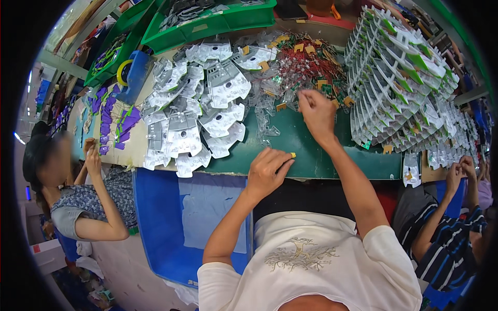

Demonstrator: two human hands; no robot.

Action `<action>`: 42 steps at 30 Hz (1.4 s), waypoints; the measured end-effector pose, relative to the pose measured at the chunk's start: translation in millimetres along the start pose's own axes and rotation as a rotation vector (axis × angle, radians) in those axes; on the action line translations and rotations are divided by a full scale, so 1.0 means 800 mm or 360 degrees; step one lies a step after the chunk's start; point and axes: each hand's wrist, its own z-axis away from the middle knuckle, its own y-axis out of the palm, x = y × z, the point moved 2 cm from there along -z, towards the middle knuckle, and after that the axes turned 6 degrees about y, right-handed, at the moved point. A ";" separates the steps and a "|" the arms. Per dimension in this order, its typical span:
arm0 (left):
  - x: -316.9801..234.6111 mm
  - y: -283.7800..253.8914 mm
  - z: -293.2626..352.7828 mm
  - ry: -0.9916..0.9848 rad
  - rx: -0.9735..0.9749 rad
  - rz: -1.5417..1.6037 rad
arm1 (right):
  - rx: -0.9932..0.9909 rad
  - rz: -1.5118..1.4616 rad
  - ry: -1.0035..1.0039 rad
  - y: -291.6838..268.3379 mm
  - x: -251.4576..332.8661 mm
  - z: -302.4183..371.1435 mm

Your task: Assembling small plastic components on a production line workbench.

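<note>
My left hand (268,172) is closed at the front edge of the green work mat (306,160), with a small yellow piece (293,155) at its fingertips. Further out, my right hand (317,115) makes a pinch at the near side of a heap of small parts. What it holds, if anything, is too small to make out. Clear plastic pieces (265,127) lie left of that hand. Beyond it is a tangle of red wires (306,65) mixed with little tan boards (322,83) and green circuit boards.
White and grey plastic housings (225,85) are piled on the left; tall stacks of white-and-green housings (384,83) rise on the right. A green tray (207,26) stands at the back, a blue bin (161,228) below the table's edge. One co-worker (88,192) sits left, another (441,228) right.
</note>
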 end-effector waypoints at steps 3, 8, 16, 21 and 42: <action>0.002 -0.007 0.008 -0.0010 -0.0010 -0.0034 | 0.0253 0.0121 -0.0177 -0.028 0.038 0.060; 0.002 -0.007 0.009 -0.0026 0.0040 -0.0046 | 0.0445 0.0344 -0.0327 -0.073 0.050 0.088; -0.002 -0.011 0.002 -0.0262 -0.0123 0.0321 | 0.0312 -0.0318 -0.0218 -0.105 0.073 0.091; -0.035 -0.012 -0.021 -0.0776 -0.0069 0.1254 | 0.0563 -0.1080 0.0394 -0.118 0.065 0.104; -0.057 0.035 -0.040 -0.0806 -0.0239 0.1091 | 0.0479 -0.0102 0.0024 -0.141 0.063 0.122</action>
